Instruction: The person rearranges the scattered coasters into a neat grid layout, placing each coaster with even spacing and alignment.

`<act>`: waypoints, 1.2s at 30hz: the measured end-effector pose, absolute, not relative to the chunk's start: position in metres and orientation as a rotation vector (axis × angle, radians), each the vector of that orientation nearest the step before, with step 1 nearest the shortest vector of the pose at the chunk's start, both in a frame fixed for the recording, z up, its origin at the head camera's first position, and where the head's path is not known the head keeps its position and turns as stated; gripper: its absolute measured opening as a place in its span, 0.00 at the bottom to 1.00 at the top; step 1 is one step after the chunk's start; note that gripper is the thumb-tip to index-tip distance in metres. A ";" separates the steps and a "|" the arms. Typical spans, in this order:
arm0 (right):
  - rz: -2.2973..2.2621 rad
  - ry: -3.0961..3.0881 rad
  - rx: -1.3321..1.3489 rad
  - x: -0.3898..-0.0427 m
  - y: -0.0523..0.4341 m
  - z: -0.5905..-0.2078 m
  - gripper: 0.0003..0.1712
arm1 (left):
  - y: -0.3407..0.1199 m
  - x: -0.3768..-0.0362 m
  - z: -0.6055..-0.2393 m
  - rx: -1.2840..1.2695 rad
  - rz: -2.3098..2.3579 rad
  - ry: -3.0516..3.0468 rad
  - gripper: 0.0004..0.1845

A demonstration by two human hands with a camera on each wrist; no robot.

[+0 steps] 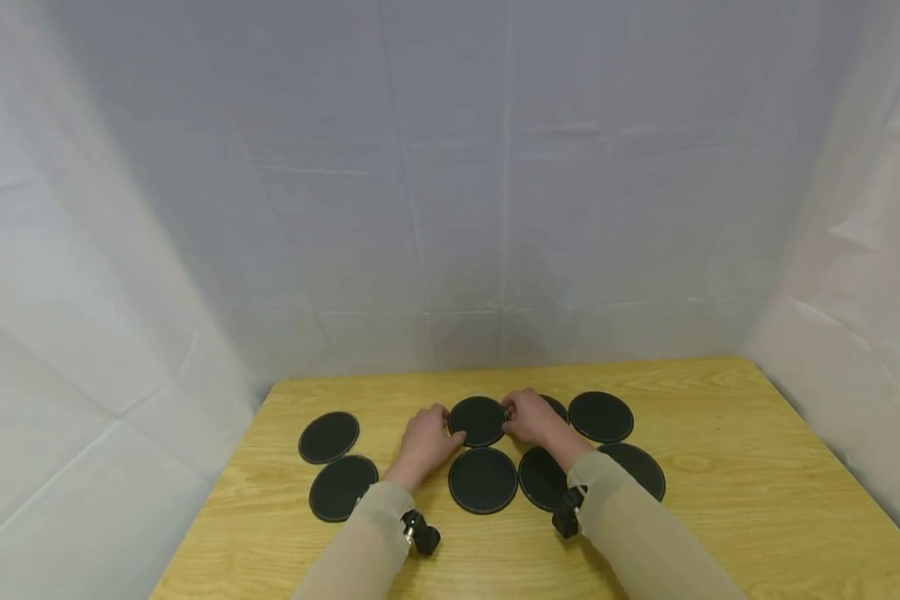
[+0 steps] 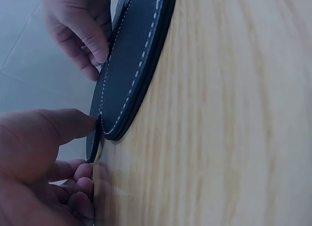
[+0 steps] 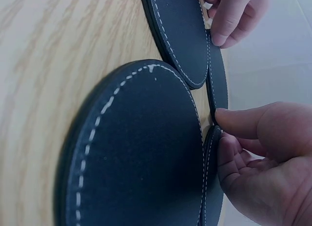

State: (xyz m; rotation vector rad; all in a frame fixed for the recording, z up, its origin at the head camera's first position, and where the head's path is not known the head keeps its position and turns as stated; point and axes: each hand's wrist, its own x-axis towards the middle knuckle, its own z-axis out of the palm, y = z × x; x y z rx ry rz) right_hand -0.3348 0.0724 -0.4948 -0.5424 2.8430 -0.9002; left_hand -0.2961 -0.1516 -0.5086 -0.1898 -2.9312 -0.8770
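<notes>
A round black coaster with pale edge stitching lies in the middle of the back row. My left hand holds its left edge, thumb on the rim. At the opposite edge, my right hand pinches the rim between thumb and fingers. Directly in front lies another black coaster, its near stitching plain in the left wrist view. Beneath my right hand and wrist, a back-row coaster and a front-row coaster are partly hidden. The right wrist view shows the held coaster edge-on between both hands.
Two black coasters lie at the left, one farther back and one nearer. At the right are a back coaster and a front coaster, partly behind my sleeve. White sheeting surrounds the wooden table.
</notes>
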 end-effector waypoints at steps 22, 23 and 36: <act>-1.032 2.859 -0.538 -0.340 0.071 -0.494 0.29 | -0.159 -0.290 -0.487 -0.211 -0.853 -2.905 0.29; -1.035 2.869 -0.543 -0.339 0.069 -0.493 0.29 | -0.161 -0.288 -0.485 -0.204 -0.842 -2.901 0.29; -1.082 2.825 -0.646 -0.320 0.029 -0.487 0.31 | -0.205 -0.252 -0.472 -0.088 -0.795 -2.884 0.30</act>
